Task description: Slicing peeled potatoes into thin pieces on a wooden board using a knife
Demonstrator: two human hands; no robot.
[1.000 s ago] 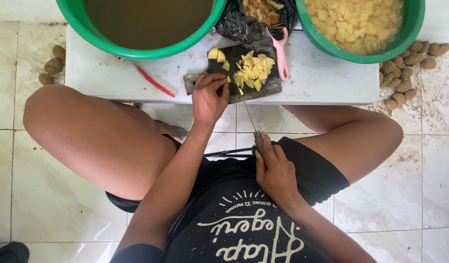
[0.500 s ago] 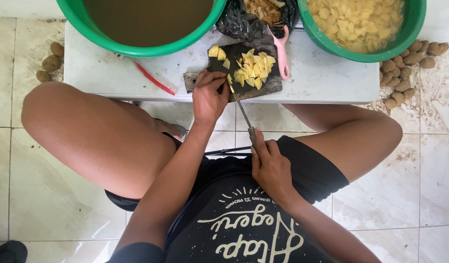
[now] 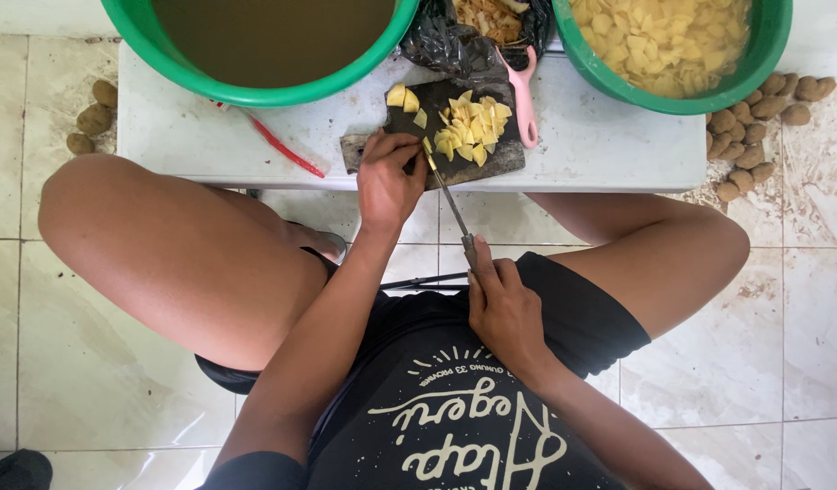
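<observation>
A dark cutting board lies on a low white table, carrying a pile of yellow potato pieces. My left hand rests at the board's near left edge, fingers curled on a small piece that is mostly hidden. My right hand grips the handle of a long knife; its blade reaches up to the board beside my left fingers.
A green basin of brown water stands at the back left, a green basin of cut potato at the back right. Between them a black bag of peels. A pink peeler and a red-handled tool lie on the table. Unpeeled potatoes lie on the tiled floor.
My right hand has pushed the knife up and left, so the blade tip now meets the board by my left fingers. The left hand has stayed in place.
</observation>
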